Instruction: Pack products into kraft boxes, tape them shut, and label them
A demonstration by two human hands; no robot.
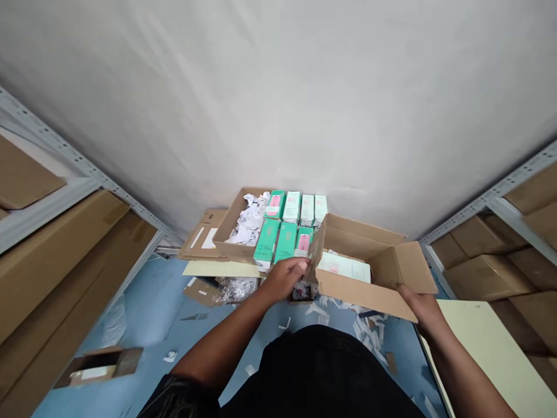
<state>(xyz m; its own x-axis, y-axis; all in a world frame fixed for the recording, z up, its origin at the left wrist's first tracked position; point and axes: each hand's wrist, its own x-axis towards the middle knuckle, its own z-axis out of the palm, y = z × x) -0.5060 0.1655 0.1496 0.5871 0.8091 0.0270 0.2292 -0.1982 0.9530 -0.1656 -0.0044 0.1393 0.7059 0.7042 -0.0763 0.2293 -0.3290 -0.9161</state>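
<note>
Between my two hands is an open cardboard box [363,293], tilted toward me with its flaps spread. My left hand [285,278] grips its left side, thumb on top. On the right, my right hand [420,305] is closed on the flap near the front corner. Inside the box lies a pale green-and-white carton [345,267] with pink print. Left of the held box, green cartons [266,239] and pale cartons [307,208] stand in rows. Next to them sits an open cardboard box [239,249] with crumpled white paper [251,220] in it.
Shelving with brown boxes stands on the left [78,244] and right [496,273]. A pale yellow board [483,337] is at my right. Paper scraps [369,334] and a small open box [100,368] lie on the blue floor [165,331]. A white wall [278,98] rises behind.
</note>
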